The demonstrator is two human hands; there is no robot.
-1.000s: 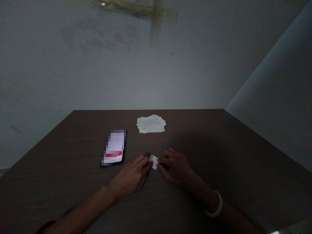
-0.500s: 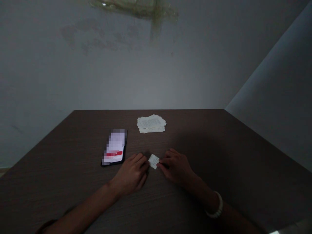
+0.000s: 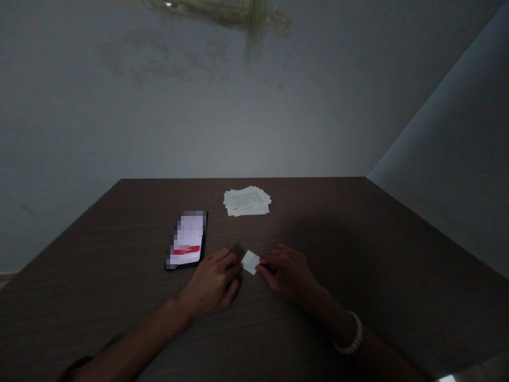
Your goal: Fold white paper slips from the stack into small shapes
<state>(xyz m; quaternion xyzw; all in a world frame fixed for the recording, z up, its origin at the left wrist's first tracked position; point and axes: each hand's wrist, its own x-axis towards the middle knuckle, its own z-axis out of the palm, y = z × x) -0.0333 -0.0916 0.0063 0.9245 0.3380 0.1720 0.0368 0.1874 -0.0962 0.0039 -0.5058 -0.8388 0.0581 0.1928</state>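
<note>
A small folded piece of paper [image 3: 250, 262], white with faint print, lies turned like a diamond between my hands, low over the table. My right hand [image 3: 287, 270] pinches its right corner between thumb and fingertips. At the left corner are the curled fingers of my left hand [image 3: 217, 278], closed on that edge; its fingertips are partly hidden beneath the hand. A pale beaded bracelet [image 3: 353, 334] circles my right wrist.
A loose stack of printed paper sheets [image 3: 247, 200] sits farther back on the dark wooden table [image 3: 119, 228]. Left of my left hand lies a smartphone [image 3: 186, 239] with its screen lit. Behind the table rises a stained grey wall [image 3: 238, 116].
My left hand has shifted very slightly at the paper's left corner. The paper, my right hand, the stack and the phone stay almost where they were.
</note>
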